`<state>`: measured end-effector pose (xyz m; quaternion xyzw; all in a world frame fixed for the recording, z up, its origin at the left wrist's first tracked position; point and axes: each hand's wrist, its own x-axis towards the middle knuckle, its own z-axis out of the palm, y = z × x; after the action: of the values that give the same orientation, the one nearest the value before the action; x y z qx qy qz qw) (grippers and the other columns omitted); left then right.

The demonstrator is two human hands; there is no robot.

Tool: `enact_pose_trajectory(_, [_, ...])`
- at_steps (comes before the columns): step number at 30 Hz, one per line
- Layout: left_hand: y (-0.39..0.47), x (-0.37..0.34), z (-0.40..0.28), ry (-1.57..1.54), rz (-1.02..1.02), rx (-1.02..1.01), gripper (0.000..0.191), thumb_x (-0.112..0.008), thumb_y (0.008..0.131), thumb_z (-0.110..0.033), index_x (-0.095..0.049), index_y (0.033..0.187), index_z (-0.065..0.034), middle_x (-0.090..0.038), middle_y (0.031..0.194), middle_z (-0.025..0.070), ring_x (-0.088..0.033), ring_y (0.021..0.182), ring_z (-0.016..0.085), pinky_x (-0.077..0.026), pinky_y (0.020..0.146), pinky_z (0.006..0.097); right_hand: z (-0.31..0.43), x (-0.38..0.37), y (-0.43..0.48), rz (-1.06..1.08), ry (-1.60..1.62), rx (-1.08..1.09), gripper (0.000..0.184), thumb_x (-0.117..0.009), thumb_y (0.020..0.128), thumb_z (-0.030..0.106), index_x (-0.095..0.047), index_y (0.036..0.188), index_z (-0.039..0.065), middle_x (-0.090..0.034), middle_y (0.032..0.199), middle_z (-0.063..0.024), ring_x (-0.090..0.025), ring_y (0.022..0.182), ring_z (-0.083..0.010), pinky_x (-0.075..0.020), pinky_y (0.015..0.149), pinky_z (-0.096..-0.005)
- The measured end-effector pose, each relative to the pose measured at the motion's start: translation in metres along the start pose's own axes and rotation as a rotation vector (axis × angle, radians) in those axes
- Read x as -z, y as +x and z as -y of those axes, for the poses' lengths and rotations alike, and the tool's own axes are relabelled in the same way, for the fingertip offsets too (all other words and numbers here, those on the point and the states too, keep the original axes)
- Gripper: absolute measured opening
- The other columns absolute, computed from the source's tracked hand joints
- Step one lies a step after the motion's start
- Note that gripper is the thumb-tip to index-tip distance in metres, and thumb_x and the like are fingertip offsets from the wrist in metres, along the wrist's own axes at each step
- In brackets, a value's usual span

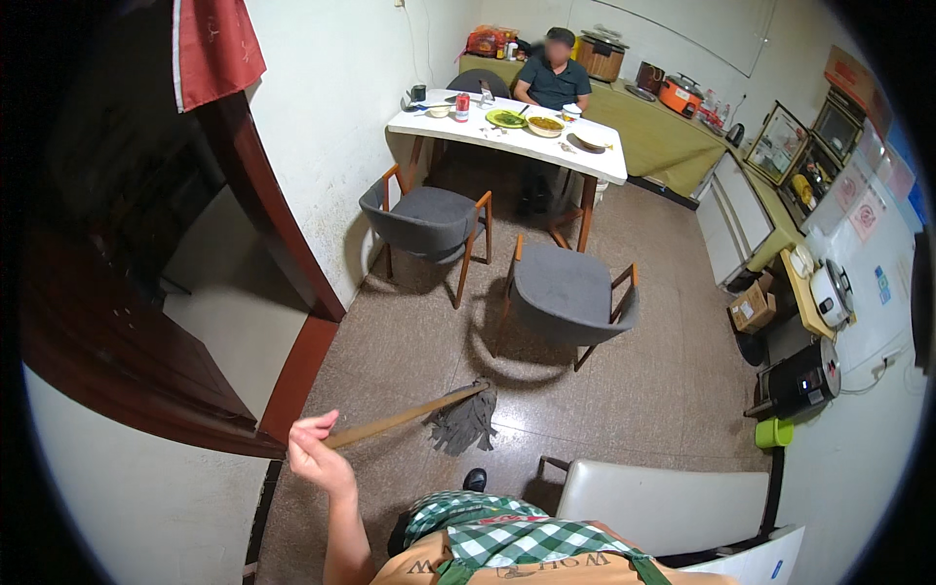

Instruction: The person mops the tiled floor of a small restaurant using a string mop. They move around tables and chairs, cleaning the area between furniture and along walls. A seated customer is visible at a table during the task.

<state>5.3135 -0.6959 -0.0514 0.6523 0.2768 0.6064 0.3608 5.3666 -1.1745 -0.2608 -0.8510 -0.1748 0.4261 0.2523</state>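
At the lower left my left hand (322, 457) is closed around the upper end of a wooden mop handle (402, 419). The handle slants down to the right to a grey cloth-strip mop head (466, 423), which rests on the brown speckled floor (409, 358). My right hand is out of view. My black shoe (475, 480) stands just below the mop head, and a green checked apron (504, 545) covers my front.
Two grey armchairs (567, 292) stand beyond the mop, before a white table (468, 134) bearing dishes; a person (553, 80) sits behind it. A doorway with a dark red frame (292, 219) is at left, a pale bench (658, 504) at lower right, a green bin (774, 433) by the right wall.
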Motion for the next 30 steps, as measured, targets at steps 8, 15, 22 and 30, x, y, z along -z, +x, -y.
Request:
enact_pose_trajectory(8, [0.028, -0.180, 0.000, -0.671, 0.411, 0.010, 0.014, -0.047, 0.089, -0.010, -0.037, 0.083, -0.0026, -0.048, 0.056, 0.0075, -0.050, 0.045, 0.014, -0.045, 0.043, 0.0254, 0.059, 0.134, 0.143, -0.241, 0.941, -0.221, 0.015, -0.047, 0.087, 0.014, -0.048, 0.095, 0.001, -0.060, 0.078, -0.0139, -0.061, 0.063, -0.0224, -0.0518, 0.054, -0.0324])
enact_pose_trajectory(15, [0.024, -0.293, 0.081, -0.122, 0.176, 0.344, 0.017, -0.045, 0.088, -0.008, -0.042, 0.071, -0.0032, -0.053, 0.062, 0.0072, -0.055, 0.062, 0.016, -0.046, 0.064, 0.0291, 0.064, 0.289, 0.292, -0.196, 1.876, -0.566, 0.040, -0.059, 0.079, 0.029, -0.048, 0.102, -0.001, -0.054, 0.105, -0.0219, -0.058, 0.091, -0.0339, -0.0489, 0.076, -0.0468])
enact_pose_trajectory(22, [0.070, -0.366, 0.124, -0.122, -0.122, 0.591, 0.033, -0.050, 0.089, -0.019, -0.030, 0.063, -0.0119, -0.031, 0.050, -0.0029, -0.030, 0.045, 0.007, -0.030, 0.045, 0.0237, -0.048, 0.289, 0.389, -0.047, 1.808, -0.406, 0.041, -0.057, 0.067, 0.003, -0.047, 0.107, -0.002, -0.053, 0.103, -0.0167, -0.052, 0.095, -0.0314, -0.0453, 0.082, -0.0428])
enact_pose_trajectory(30, [0.093, -0.434, 0.142, -0.090, -0.103, 0.596, 0.039, -0.052, 0.089, -0.025, -0.030, 0.059, -0.0136, -0.027, 0.046, -0.0044, -0.024, 0.038, 0.005, -0.023, 0.036, 0.0220, -0.023, 0.343, 0.476, -0.205, 1.768, -0.464, 0.037, -0.062, 0.063, -0.003, -0.052, 0.097, 0.007, -0.055, 0.090, -0.0040, -0.053, 0.074, -0.0193, -0.0426, 0.054, -0.0305])
